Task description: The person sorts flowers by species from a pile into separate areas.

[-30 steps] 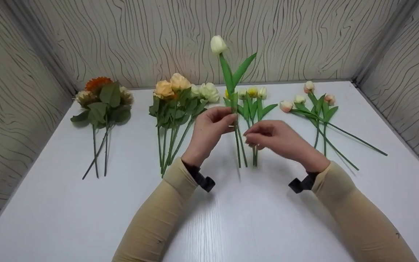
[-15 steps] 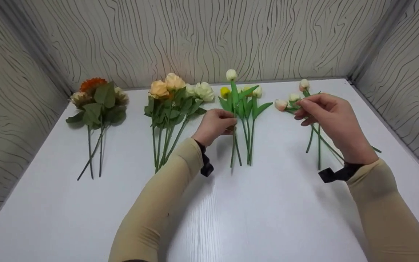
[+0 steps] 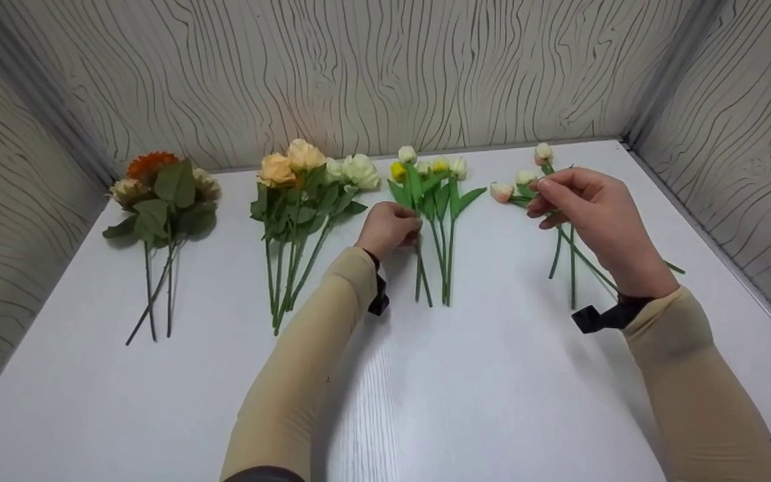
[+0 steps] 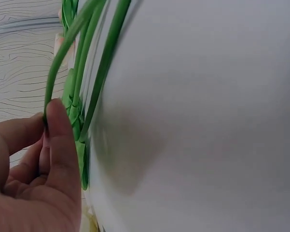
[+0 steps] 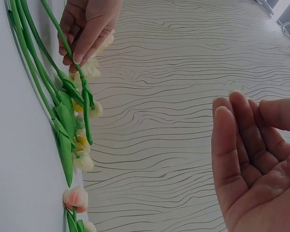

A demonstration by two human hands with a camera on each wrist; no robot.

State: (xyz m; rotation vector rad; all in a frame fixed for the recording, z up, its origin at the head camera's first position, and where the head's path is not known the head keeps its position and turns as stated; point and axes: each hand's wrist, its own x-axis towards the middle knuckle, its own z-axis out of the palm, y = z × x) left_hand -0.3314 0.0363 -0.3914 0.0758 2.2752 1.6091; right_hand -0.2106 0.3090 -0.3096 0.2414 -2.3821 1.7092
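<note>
My left hand pinches the green stem of a white tulip between thumb and fingers, just below its leaves. The tulip lies low over the left side of a group of tulips, beside a yellow tulip. White and yellow blooms with green leaves make up the rest of that group. My right hand hovers over the pale pink tulips on the right, hiding part of their stems. In the right wrist view its fingers are loosely bent and hold nothing.
Peach roses and white-green blooms lie left of the tulips. Farther left is a bunch with an orange flower and broad leaves. All lie along the back of the white table, before a wood-patterned wall.
My left hand has lowered the white tulip from upright over the table down onto the tulip group. My right hand has moved away from it to the right, above the pink tulips.
</note>
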